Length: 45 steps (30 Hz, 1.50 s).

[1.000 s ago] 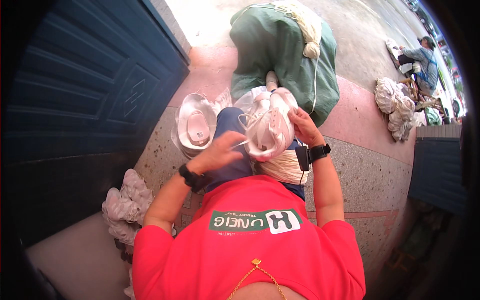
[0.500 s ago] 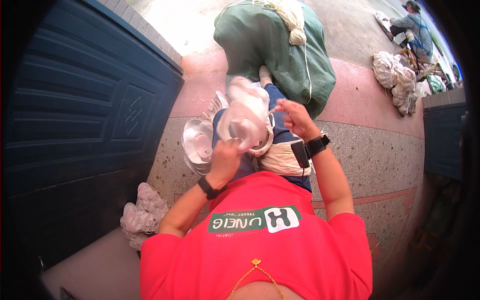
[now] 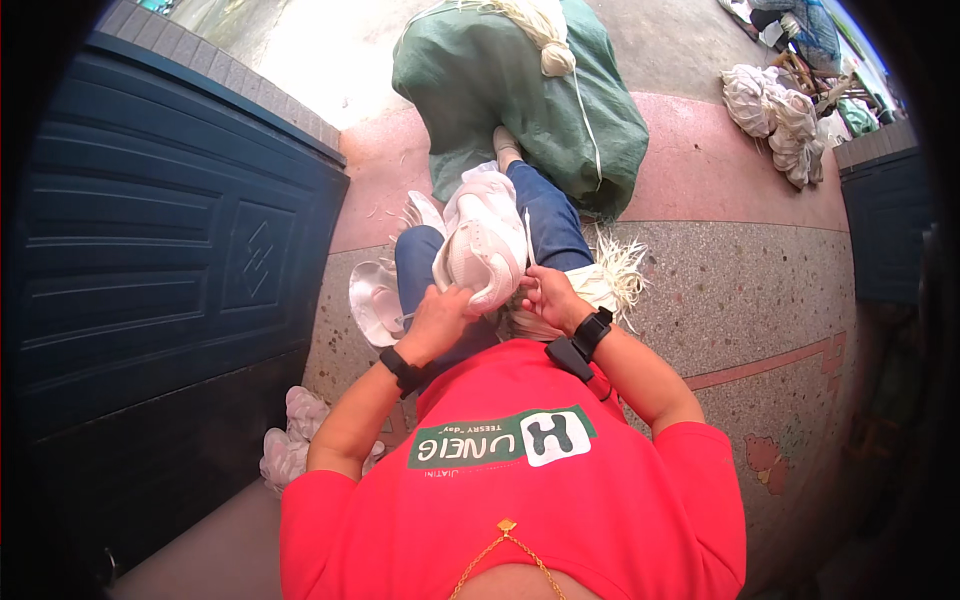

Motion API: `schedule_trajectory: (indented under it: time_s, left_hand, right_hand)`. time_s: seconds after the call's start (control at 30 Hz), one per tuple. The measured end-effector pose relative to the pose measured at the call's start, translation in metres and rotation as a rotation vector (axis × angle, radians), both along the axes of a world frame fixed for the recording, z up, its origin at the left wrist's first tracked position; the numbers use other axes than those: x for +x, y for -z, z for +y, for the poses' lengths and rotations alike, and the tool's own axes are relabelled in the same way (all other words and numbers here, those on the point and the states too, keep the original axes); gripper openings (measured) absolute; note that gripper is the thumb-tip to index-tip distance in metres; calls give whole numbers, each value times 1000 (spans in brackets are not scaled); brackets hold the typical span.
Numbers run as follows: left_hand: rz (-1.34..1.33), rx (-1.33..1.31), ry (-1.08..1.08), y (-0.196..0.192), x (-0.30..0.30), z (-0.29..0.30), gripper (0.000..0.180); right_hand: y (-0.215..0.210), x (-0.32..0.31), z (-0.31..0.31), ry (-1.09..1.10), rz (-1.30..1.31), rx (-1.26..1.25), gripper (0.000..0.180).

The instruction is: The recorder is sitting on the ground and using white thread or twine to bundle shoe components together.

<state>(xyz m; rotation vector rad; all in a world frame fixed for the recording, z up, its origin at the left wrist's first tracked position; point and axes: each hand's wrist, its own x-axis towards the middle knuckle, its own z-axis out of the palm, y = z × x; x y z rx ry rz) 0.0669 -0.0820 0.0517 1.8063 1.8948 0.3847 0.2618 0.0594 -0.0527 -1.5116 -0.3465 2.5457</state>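
A pale pinkish-white shoe upper (image 3: 480, 245) lies over my lap, its opening toward me. My left hand (image 3: 440, 322) is closed on the heel end of the upper. At the right side of the upper, the fingers of my right hand (image 3: 552, 297) are bent together in a pinch. A thin white shoelace (image 3: 529, 232) runs down to those fingertips. Beside my right hand, a thick bundle of cream-white laces (image 3: 612, 282) lies across my thigh, its loose ends fanned out to the right. More pale shoe uppers (image 3: 375, 302) hang by my left leg.
A big green sack (image 3: 520, 100) stands beyond my feet, with a cream lace bundle (image 3: 557, 58) on top. Dark blue doors (image 3: 170, 230) flank me at left. Pale shoe uppers (image 3: 295, 430) are piled at lower left, others (image 3: 775, 120) at far right near another person (image 3: 818, 40).
My right hand has come down and inward to the upper's side. The upper, blurred before, is now steady. The view has shifted, and the fanned lace ends now show at right.
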Motion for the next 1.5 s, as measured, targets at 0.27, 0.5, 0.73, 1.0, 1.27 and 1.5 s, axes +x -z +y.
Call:
schedule_trajectory:
  time_s: [0.27, 0.5, 0.73, 1.0, 1.27, 1.5]
  left_hand:
    - [364, 61, 80, 41, 18, 7, 15]
    - [381, 49, 138, 55, 24, 18, 9]
    - [419, 50, 173, 54, 27, 23, 8]
    - [512, -41, 150, 60, 38, 18, 10]
    - [372, 8, 140, 53, 35, 15, 22]
    - [-3, 33, -376, 41, -16, 34, 35]
  right_hand:
    - [-7, 11, 18, -40, 29, 232, 23]
    - [-57, -14, 24, -640, -563, 1395, 39]
    - [-62, -20, 56, -634, -513, 1539, 29]
    - [-199, -18, 109, -35, -202, 1700, 20]
    - [-45, -33, 11, -930, -672, 1694, 26]
    - [-38, -22, 4, -834, -654, 1807, 16]
